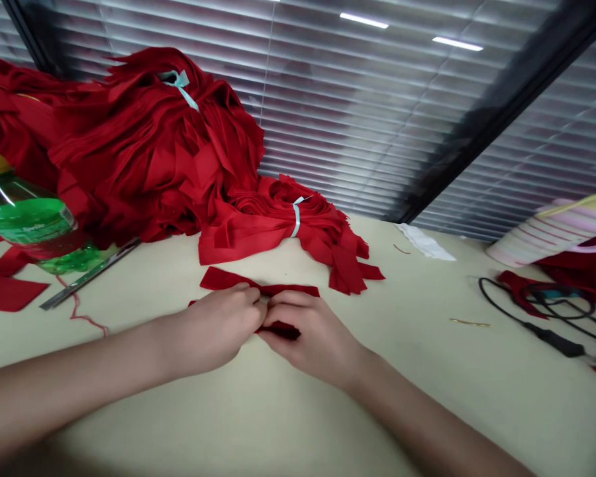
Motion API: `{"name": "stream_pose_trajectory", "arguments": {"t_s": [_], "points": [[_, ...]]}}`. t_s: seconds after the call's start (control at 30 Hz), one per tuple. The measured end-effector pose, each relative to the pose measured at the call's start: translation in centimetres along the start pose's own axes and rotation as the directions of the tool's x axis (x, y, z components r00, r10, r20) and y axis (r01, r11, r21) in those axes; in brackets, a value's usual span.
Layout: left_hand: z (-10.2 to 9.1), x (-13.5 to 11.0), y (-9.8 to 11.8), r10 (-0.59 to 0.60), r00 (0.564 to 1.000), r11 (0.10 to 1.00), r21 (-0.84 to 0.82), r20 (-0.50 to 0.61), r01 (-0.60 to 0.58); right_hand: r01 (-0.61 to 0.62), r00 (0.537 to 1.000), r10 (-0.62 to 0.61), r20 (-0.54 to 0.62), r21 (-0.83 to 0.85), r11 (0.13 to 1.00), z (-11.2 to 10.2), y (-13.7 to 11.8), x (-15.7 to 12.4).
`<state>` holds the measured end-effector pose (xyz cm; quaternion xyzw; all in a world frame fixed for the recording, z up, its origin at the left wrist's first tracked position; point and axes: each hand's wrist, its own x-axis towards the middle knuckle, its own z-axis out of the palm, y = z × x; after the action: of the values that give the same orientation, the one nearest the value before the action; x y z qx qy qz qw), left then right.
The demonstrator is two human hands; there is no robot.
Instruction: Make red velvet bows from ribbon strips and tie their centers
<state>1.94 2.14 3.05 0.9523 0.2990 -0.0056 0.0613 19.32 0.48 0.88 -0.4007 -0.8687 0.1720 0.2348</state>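
Observation:
Close together at the middle of the pale table, my left hand (pixel 223 324) and my right hand (pixel 310 334) both pinch a red fabric strip (pixel 291 289). The strip lies crosswise and looks gathered at its centre, where the fingertips meet. Its ends stick out beyond the fingers on both sides. My fingers hide most of the middle, so any small item there does not show. Just behind, a small bundle of red strips (pixel 258 222) lies tied with a light blue band (pixel 296 217).
A large pile of red fabric (pixel 149 152) leans toward the blinds (pixel 338 119). On the left are a green bottle (pixel 27 218) and a metal ruler (pixel 89 275). To the right lie a white scrap (pixel 424 241), a black cable (pixel 551 334) and a striped mug (pixel 551 232).

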Motion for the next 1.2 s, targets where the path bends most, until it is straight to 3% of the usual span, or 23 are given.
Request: {"name": "stream_pose_trajectory", "arguments": {"t_s": [0.1,0.2,0.4,0.5,0.63,0.77,0.87,1.2], "points": [[0.01,0.10,-0.23,-0.006,1.000,1.000,-0.023,-0.007,0.006,0.088,0.995,-0.087,-0.040,0.008,0.996,-0.03,0.47,-0.50],[0.07,0.08,-0.43,-0.003,1.000,0.999,-0.051,-0.012,0.002,0.181,0.976,-0.195,-0.094,-0.145,0.973,-0.19,0.63,-0.75],[-0.01,0.04,-0.58,-0.001,1.000,0.994,-0.107,-0.020,-0.001,0.362,0.914,-0.405,-0.018,-0.414,0.835,-0.05,0.47,-0.88],[-0.23,0.15,-0.58,-0.014,1.000,0.991,-0.134,-0.019,0.012,0.318,0.936,-0.352,-0.027,-0.366,0.875,0.07,0.46,-0.93],[-0.36,0.20,-0.62,-0.032,0.999,0.987,-0.159,-0.022,0.028,0.181,0.977,-0.192,-0.094,-0.113,0.977,0.34,0.74,-0.88],[-0.33,0.06,-0.71,-0.050,0.998,0.984,-0.175,-0.041,0.042,0.124,0.989,-0.115,-0.096,0.095,0.988,0.44,1.06,-0.67],[-0.30,-0.05,-0.76,-0.058,0.997,0.982,-0.180,-0.056,0.047,0.134,0.988,-0.124,-0.094,0.110,0.985,0.16,1.03,-0.62],[0.14,0.02,-0.53,-0.039,0.994,0.984,-0.176,-0.105,0.020,-0.071,0.993,0.085,-0.082,0.159,0.985,0.09,0.96,-0.95]]}}
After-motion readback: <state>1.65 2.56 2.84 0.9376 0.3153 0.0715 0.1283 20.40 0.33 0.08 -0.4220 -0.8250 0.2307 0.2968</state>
